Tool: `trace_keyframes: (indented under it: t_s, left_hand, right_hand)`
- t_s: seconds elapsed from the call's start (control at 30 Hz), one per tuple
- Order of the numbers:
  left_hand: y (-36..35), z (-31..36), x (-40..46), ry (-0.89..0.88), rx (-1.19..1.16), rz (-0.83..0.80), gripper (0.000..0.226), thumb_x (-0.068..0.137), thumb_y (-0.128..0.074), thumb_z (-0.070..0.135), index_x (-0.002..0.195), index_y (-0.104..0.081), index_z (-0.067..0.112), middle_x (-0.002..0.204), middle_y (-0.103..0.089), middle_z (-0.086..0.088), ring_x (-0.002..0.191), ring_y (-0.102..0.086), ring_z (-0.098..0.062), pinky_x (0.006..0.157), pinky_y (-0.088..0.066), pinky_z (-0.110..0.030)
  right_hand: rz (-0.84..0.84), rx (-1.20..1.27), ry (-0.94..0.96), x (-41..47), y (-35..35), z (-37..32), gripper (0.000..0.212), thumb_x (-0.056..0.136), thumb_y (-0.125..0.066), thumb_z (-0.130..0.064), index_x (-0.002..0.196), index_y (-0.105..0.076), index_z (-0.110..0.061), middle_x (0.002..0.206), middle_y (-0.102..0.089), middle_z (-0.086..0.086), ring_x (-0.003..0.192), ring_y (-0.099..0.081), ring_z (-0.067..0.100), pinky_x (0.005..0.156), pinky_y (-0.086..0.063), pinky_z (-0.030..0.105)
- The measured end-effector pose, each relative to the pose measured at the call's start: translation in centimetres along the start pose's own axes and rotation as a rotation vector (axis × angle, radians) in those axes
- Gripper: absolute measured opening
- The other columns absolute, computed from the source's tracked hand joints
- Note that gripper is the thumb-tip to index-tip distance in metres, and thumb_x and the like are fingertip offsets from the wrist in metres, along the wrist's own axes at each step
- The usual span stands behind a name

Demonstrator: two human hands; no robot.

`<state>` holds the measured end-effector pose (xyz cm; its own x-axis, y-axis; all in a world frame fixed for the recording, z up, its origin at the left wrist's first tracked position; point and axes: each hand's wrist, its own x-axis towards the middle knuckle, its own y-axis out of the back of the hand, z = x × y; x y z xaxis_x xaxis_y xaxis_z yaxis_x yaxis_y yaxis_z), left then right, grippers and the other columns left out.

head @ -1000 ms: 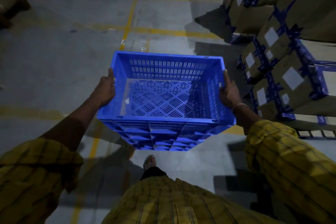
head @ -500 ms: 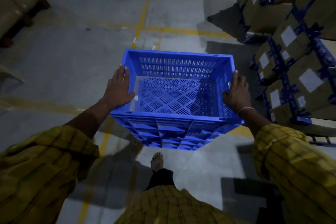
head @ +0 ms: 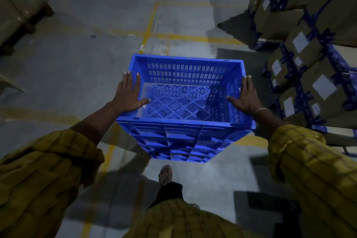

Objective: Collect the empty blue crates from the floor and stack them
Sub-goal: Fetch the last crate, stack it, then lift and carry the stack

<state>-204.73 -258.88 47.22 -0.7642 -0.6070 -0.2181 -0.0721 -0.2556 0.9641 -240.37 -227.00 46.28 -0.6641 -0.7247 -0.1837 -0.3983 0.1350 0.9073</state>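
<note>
An empty blue crate with slotted walls and a perforated bottom hangs in front of me above the grey floor, open side up. My left hand lies flat along its left rim, fingers stretched forward and thumb inside. My right hand presses the right rim the same way, with a thin bracelet on the wrist. The crate is carried between both hands. No other crate or stack is in view.
Stacked cardboard boxes with blue tape and white labels line the right side. A wrapped pallet load stands at the far left. Yellow lines mark the concrete floor. My sandalled foot steps below the crate.
Both hands have shifted from curled grips on the crate's sides to flat palms along the rims, with fingers stretched out. I have walked forward with the crate, and the boxes have slid right.
</note>
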Motion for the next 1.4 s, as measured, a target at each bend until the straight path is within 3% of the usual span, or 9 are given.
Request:
trace_keyframes:
  t_s: [0.23,0.57,0.7,0.9,1.07,1.13,1.23,1.33,1.4]
  left_hand:
    - [-2.9,1.2,-2.9,-0.014,0.047,0.200,0.107,0.079,-0.016,0.089,0.159,0.005,0.021,0.166,0.013,-0.013,0.152,0.016,-0.031,0.119,-0.002,-0.059]
    - [-3.5,4.3,-2.7,-0.199,-0.043,0.252,0.093,0.092,-0.026,0.077,0.159,-0.011,0.014,0.166,-0.011,-0.015,0.154,-0.003,-0.031,0.124,0.004,-0.043]
    - [-2.9,13.8,-4.5,-0.478,-0.059,-0.047,0.084,0.088,-0.033,0.081,0.154,-0.029,0.029,0.157,-0.038,-0.001,0.144,-0.037,-0.023,0.114,-0.035,-0.045]
    - [-4.0,19.5,-1.6,-0.565,0.106,-0.207,0.090,0.078,-0.029,0.092,0.123,-0.061,0.021,0.107,-0.071,-0.008,0.091,-0.066,-0.026,0.076,-0.054,-0.037]
    - [-4.5,18.6,-0.8,-0.597,0.134,-0.159,0.093,0.077,-0.027,0.094,0.111,-0.068,0.017,0.090,-0.071,-0.009,0.075,-0.066,-0.026,0.065,-0.055,-0.040]
    - [-4.5,18.6,-0.5,-0.615,0.148,-0.158,0.093,0.075,-0.025,0.095,0.109,-0.068,0.020,0.083,-0.070,-0.009,0.068,-0.064,-0.024,0.063,-0.056,-0.042]
    - [-4.6,18.7,-0.2,-0.613,0.154,-0.154,0.094,0.076,-0.026,0.094,0.113,-0.068,0.019,0.072,-0.066,-0.005,0.062,-0.061,-0.021,0.060,-0.054,-0.040]
    - [-4.3,18.6,-0.1,-0.586,0.160,-0.158,0.085,0.082,-0.037,0.085,0.119,-0.067,0.016,0.064,-0.059,-0.004,0.059,-0.057,-0.020,0.058,-0.051,-0.036]
    - [-4.0,18.4,-0.2,-0.576,0.167,-0.168,0.085,0.083,-0.040,0.081,0.129,-0.062,0.013,0.062,-0.057,-0.004,0.060,-0.058,-0.021,0.060,-0.052,-0.038]
  right_hand:
    - [0.309,0.039,0.045,-2.8,2.9,-3.4,0.100,0.092,-0.033,-0.076,0.159,-0.005,-0.008,0.167,0.005,0.010,0.154,0.002,0.028,0.123,-0.009,0.052]
    - [0.220,-0.229,-0.009,-5.4,-2.3,-2.7,0.116,0.083,-0.015,-0.089,0.157,-0.002,-0.001,0.166,0.013,0.013,0.153,0.014,0.027,0.125,-0.012,0.047]
    - [0.232,-0.189,-0.020,-5.5,-2.2,-2.9,0.115,0.084,-0.018,-0.087,0.157,-0.003,0.001,0.166,0.009,0.018,0.153,0.012,0.029,0.126,-0.007,0.044]
    - [0.220,0.323,-0.054,-6.0,-1.1,-2.2,0.109,0.084,-0.036,-0.084,0.160,0.000,-0.015,0.168,0.008,0.000,0.154,0.006,0.016,0.125,-0.005,0.037]
    - [-0.169,1.276,-0.187,-6.0,0.3,2.0,0.089,0.080,-0.048,-0.084,0.151,-0.039,-0.031,0.158,-0.039,0.002,0.141,-0.043,0.025,0.115,-0.034,0.054]
    - [-0.019,1.308,-0.328,-6.6,0.3,4.6,0.103,0.076,-0.046,-0.088,0.157,-0.027,-0.027,0.162,-0.028,-0.003,0.147,-0.031,0.017,0.123,-0.020,0.048]
    - [0.120,1.402,-0.442,-8.0,-1.0,5.1,0.094,0.086,-0.039,-0.079,0.155,-0.032,-0.016,0.156,-0.037,0.001,0.141,-0.040,0.018,0.120,-0.026,0.046]
    - [0.100,1.500,-0.396,-9.6,-4.0,1.6,0.049,0.106,-0.036,-0.045,0.109,-0.075,-0.017,0.107,-0.075,0.005,0.095,-0.071,0.020,0.086,-0.057,0.041]
    - [0.045,1.445,-0.337,-10.0,-4.8,0.4,0.041,0.108,-0.036,-0.028,0.106,-0.075,-0.014,0.097,-0.077,0.006,0.085,-0.073,0.022,0.075,-0.061,0.039]
